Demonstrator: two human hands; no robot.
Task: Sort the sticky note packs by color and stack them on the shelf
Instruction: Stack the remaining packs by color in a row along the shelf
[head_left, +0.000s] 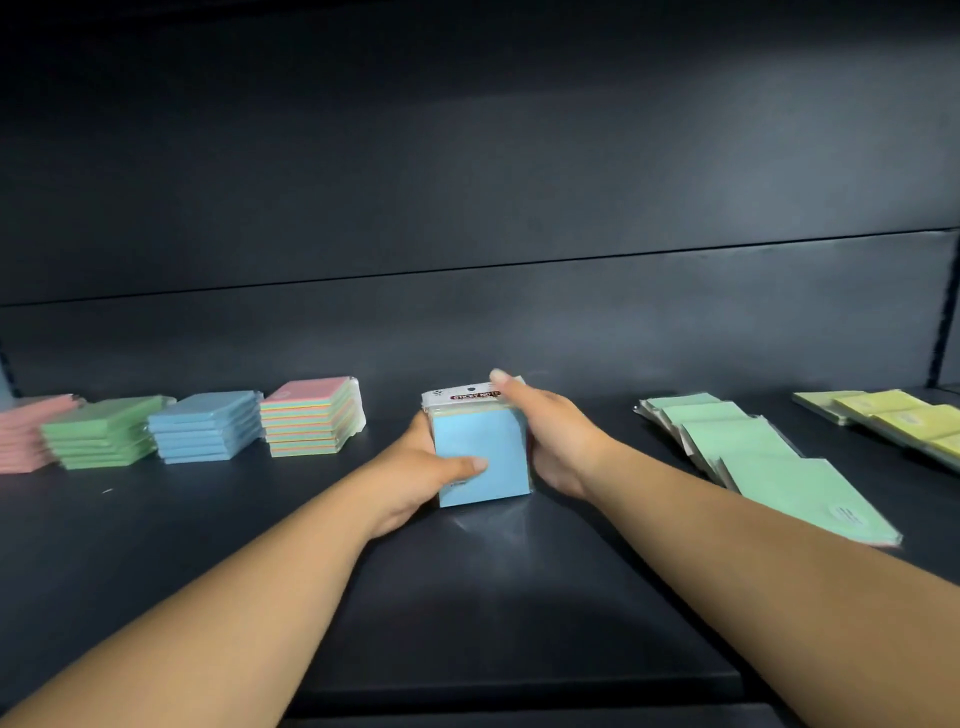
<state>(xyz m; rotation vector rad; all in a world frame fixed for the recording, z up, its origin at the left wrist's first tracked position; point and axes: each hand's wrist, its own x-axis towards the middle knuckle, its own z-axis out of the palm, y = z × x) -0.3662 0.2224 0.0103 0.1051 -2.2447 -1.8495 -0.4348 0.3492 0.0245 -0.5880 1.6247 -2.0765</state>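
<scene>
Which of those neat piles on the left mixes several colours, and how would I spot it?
Look along the dark shelf to the row of four stacks at its left. The multicolour stack is the rightmost of them, nearest the hands, beside the blue stack. Its top is pink and its sides show striped bands, while its neighbours are each one colour.

Between the fingers (475, 464), a blue paper pack (480, 454) wrapped in glossy clear plastic. Left of the fingers, paper stacks (208, 426) in shiny film. Right of them, green packs (753, 452) in the same glossy wrap. Beneath, a dark shelf (467, 597), smooth, faintly reflective, apparently metal.
</scene>
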